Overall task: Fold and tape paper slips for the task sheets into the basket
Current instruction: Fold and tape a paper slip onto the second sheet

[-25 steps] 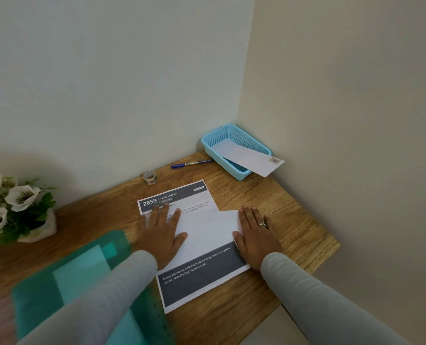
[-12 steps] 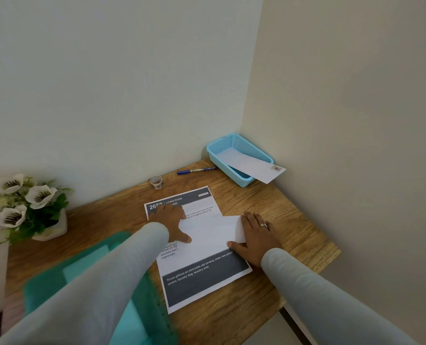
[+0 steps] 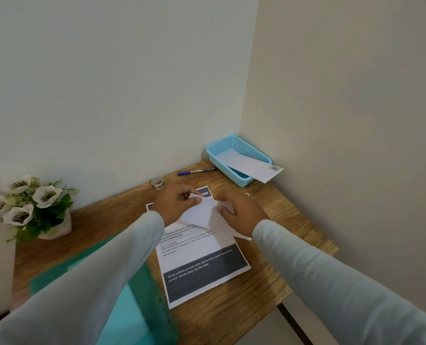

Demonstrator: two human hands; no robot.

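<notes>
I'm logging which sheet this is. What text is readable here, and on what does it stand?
"Throw pillows on sofa (with old covers), clean new pillow covers, laundry bag, laundry area": dark band at the near end of the task sheet.
Sheet's middle paragraphs: too small and partly hidden.
Pen, tape roll, sticker on basket slip: unreadable.

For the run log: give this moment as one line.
stage: folding | both hands on paper slip over task sheet | basket: one taped slip | tape roll untouched

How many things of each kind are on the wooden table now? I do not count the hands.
Printed task sheet: 1
White paper slips: 2, held, in basket
Blue basket: 1
Blue pen: 1
Tape roll: 1
Flower pot: 1
Green folder: 1
Total: 8
</notes>
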